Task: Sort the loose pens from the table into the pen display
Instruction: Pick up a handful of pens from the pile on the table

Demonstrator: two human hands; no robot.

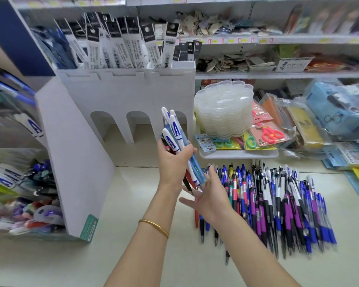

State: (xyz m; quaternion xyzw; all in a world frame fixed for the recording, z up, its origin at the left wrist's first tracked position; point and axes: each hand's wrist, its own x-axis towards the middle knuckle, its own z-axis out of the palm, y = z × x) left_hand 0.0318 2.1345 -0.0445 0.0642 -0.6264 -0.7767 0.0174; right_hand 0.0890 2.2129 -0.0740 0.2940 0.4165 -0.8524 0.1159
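My left hand (173, 162) grips a bundle of pens (175, 134), mostly white and blue, held upright above the table. My right hand (208, 196) is spread flat just under the tips of that bundle, fingers straight, touching the pen ends. A big heap of loose pens (278, 204), blue, purple, black and pink, lies on the table to the right. The white pen display (81, 162) stands at the left, its compartments full of pens (25, 195) that look blurred.
Behind the display, a white rack (133, 90) holds packaged refills. A stack of clear plastic trays (224, 108) and packed scissors (269, 134) sit at the back right, with a blue box (338, 108) beyond. Bare table (133, 255) lies in front.
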